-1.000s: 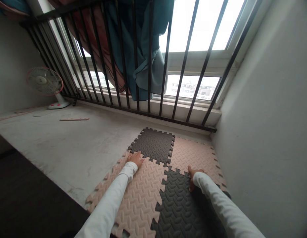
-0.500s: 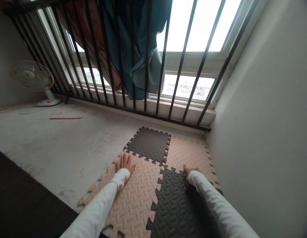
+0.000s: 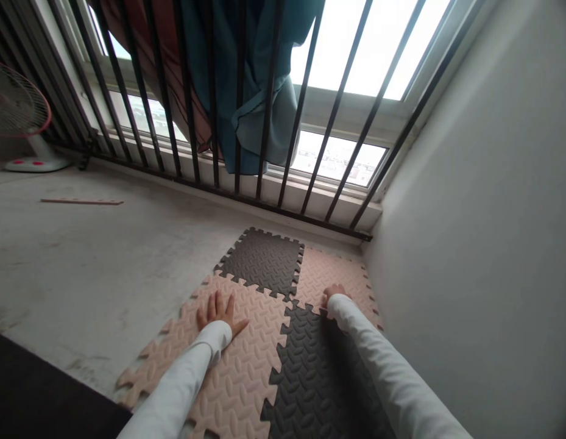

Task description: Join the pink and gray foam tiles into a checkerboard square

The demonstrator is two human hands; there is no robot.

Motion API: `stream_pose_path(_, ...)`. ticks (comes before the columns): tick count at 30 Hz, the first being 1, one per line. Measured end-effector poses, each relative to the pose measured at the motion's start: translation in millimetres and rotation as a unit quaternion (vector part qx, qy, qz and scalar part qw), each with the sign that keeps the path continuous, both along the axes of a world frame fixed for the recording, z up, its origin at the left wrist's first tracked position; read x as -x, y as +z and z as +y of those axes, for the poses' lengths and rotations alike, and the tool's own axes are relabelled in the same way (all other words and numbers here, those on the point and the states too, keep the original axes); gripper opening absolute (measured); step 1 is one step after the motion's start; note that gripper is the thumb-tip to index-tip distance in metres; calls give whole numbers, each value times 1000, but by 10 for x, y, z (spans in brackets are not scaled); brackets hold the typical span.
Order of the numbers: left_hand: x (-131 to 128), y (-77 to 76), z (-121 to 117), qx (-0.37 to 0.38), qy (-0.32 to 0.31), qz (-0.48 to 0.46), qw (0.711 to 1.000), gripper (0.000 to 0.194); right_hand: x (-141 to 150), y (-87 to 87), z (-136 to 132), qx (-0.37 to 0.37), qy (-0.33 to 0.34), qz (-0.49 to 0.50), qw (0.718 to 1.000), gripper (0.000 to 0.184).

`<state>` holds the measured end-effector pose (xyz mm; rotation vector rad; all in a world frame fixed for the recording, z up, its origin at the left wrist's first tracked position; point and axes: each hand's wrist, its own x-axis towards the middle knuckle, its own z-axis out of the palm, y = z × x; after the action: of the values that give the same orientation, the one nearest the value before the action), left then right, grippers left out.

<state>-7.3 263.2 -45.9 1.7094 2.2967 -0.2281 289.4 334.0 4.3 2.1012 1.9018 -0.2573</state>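
Observation:
Four interlocking foam floor tiles lie in a checker pattern: a near pink tile (image 3: 246, 360), a near black tile (image 3: 305, 366), a far dark tile (image 3: 262, 259) and a far pink tile (image 3: 314, 271). My left hand (image 3: 219, 312) lies flat on the near pink tile, fingers spread. My right hand (image 3: 334, 292) rests closed at the seam between the far pink and near black tiles. Its fingers look curled down against the mat, and their tips are hidden. The sleeve of my right arm covers part of the near black tile.
A white wall (image 3: 447, 244) rises along the right side of the mat. Dark metal railings (image 3: 239, 122) stand before the window, with a curtain (image 3: 255, 134) behind them. A fan (image 3: 22, 116) and a thin pinkish strip (image 3: 81, 202) are on the concrete floor (image 3: 127, 262) at left.
My view has shifted to the right. My right hand has moved slightly forward onto the far pink tile's near edge and its fingers have curled. My left hand has slid back a little.

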Motion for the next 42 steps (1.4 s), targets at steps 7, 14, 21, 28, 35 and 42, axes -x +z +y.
stream_pose_path(7, 7, -12, -5, 0, 3, -19, 1000, 85, 639, -37, 101, -60, 31, 70, 995, 33)
stream_pose_path(14, 8, 20, -22, -10, -2, -34, 999, 81, 741, -219, -27, -71, 24, 58, 996, 28)
stream_pose_path(21, 12, 47, -26, -1, -4, -38, 999, 81, 759, -151, -57, -32, 90, 43, 995, 40)
stream_pose_path(28, 6, 13, -21, -5, -2, -16, 1000, 83, 697, -211, 127, -47, 124, 67, 989, 48)
stream_pose_path(35, 4, -4, -9, 4, -1, -6, 1000, 81, 659, -176, 332, -77, 111, 68, 988, 40)
stream_pose_path(42, 2, -13, 0, 18, 4, -5, 1000, 82, 665, -156, 538, -112, 60, 67, 990, 41)
